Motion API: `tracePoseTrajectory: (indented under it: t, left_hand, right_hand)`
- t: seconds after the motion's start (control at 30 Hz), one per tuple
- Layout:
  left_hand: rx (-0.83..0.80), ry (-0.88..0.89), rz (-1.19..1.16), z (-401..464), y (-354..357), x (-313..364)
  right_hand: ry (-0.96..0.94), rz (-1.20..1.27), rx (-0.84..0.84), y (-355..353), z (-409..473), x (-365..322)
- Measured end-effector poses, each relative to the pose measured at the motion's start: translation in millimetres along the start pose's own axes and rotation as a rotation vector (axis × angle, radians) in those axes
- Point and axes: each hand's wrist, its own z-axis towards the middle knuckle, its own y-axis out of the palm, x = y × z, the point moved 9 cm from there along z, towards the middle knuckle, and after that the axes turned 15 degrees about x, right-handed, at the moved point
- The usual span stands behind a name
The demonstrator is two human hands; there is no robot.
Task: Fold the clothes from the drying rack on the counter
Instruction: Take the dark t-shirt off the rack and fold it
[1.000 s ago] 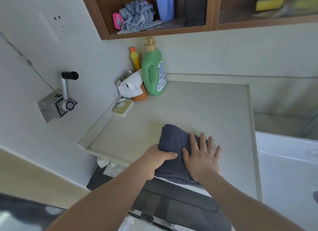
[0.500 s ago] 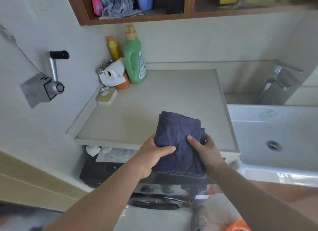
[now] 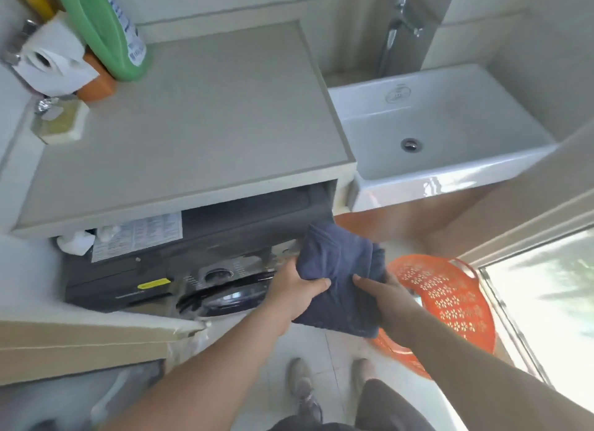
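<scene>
Both hands carry the folded dark-blue garment [image 3: 340,276] in the air, off the bench [image 3: 199,109] and in front of the washing machine [image 3: 180,270] beneath it. The left hand [image 3: 297,290] grips the garment's left edge, thumb on top and fingers curled beneath. The right hand [image 3: 384,294] grips the right edge the same way, thumb across the top layer; its fingers are hidden under the cloth. The bundle sits compact, layers stacked, with its far end drooping slightly towards the machine.

An orange perforated basket [image 3: 450,299] stands on the floor just beyond and below the right hand. The garment overlaps its near rim in this view. I judge the step in hand to be stowing the folded piece, most likely in that basket, though the destination is not certain.

Recommendations for the step:
- Keep both grips level so the layers do not slide apart.
- Support the underside with the fingers; the thumbs alone will let the middle sag.
- Lower the bundle flat onto the resting surface before letting go, rather than dropping it from height.
- Release both sides together, or the fold may open on the side let go first.

Also noted: a green detergent bottle [image 3: 106,28], a paper roll [image 3: 48,61] and a soap dish [image 3: 61,125] at the bench's far left; a white sink [image 3: 450,173] to the right.
</scene>
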Motion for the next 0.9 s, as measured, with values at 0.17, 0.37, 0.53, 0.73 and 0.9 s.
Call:
tracePoseTrajectory:
  t: [0.17, 0.37, 0.53, 0.73, 0.9]
  left_hand:
    - [-0.077, 0.027, 0.290, 9.0, 93.1, -26.2]
    - [-0.217, 0.048, 0.566, 42.0, 252.6, -86.0]
    - [-0.358, -0.017, 0.655, 63.2, 399.9, -169.5]
    - [-0.353, -0.113, 0.617, 106.2, 518.4, -256.2]
    - [-0.321, -0.129, 0.644, 165.9, 584.8, -326.9]
  right_hand:
    - [0.161, 0.056, 0.082, -73.5, 33.7, 69.6]
    - [0.246, 0.064, 0.327, -188.9, 119.9, 140.3]
    - [0.246, -0.091, 0.514, -301.8, 201.2, 192.7]
    - [0.178, -0.369, 0.557, -364.8, 313.7, 243.6]
    - [0.112, -0.567, 0.557, -380.0, 411.6, 283.8]
